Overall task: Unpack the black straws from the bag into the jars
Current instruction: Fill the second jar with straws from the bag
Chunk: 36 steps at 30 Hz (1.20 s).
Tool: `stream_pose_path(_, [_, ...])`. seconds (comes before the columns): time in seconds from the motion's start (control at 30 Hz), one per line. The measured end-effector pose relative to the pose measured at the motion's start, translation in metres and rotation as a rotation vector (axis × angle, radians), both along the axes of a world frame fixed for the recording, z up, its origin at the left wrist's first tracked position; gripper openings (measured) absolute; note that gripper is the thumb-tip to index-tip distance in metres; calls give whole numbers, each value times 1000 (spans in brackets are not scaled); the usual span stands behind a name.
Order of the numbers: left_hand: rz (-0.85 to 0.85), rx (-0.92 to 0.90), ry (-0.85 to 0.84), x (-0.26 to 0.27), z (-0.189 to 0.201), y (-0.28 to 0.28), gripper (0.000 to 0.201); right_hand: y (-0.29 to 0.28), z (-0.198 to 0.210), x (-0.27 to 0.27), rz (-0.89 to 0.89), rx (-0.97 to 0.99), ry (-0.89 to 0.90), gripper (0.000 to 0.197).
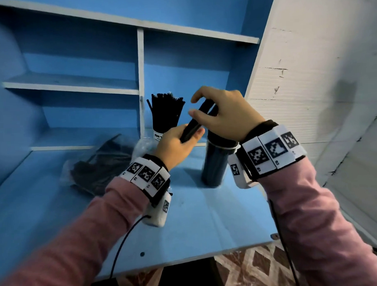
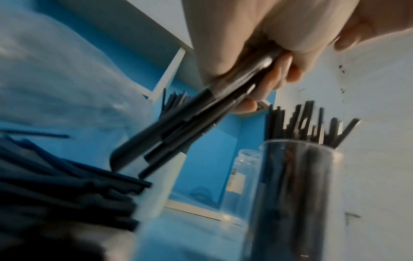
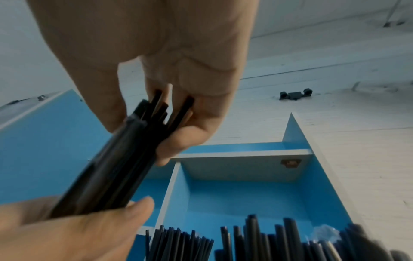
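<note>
Both the left hand and right hand hold a bunch of black straws above the near jar.

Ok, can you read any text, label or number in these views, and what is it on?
No text reads clearly.
Far jar: white label, dark print, too blurred.
Empty jar: small label, unreadable.
Left wristband and right wristband: square coded markers with tiny characters beneath, too small to read.

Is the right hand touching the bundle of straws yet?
Touching. In the right wrist view, the right hand fingers pinch the bundle of straws at its upper end.
</note>
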State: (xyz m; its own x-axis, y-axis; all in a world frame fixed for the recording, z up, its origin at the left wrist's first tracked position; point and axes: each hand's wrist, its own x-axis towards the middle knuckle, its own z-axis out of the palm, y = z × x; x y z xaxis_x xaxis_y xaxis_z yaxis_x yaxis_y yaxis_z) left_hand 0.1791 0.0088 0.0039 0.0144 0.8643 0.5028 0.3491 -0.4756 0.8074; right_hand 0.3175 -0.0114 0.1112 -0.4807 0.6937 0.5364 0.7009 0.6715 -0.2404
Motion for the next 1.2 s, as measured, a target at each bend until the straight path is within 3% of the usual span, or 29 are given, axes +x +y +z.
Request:
stream_pose_path(0.13, [-183, -50, -150, 20, 4, -3, 34, 4, -4, -1, 38, 180, 164, 35])
stream_pose_path(0.27, [-381, -196, -221, 32, 0, -8, 33, 10, -23, -2, 133, 224, 326, 26])
stream_pose_path(0.43, [-376, -345, 17, 26, -25, -10, 27, 13, -72, -1, 96, 170, 262, 14])
stream_pose_path(0.57, [-369, -403, 102, 22, -32, -13, 24, 12, -93, 0, 98, 68, 198, 18])
stream_pose_path(0.7, [-402, -414, 53, 17, -36, -11, 23, 12, -88, 0, 114, 110, 224, 20])
stream_pose_path(0.83, [-404, -427, 66, 17, -35, -14, 22, 11, -91, 1, 137, 19, 186, 24])
stream_pose_path(1.0, [-374, -422, -28, 16, -36, -16, 20, 5, -87, 7, 92, 137, 340, 29])
stream_pose_path(1.1, [-293, -424, -162, 10, -32, -16, 23, -2, -94, 11, 42, 197, 460, 19])
stream_pose_path(1.2, [-240, -416, -231, 3, -28, -14, 33, -3, -109, 16, 18, 100, 441, 8])
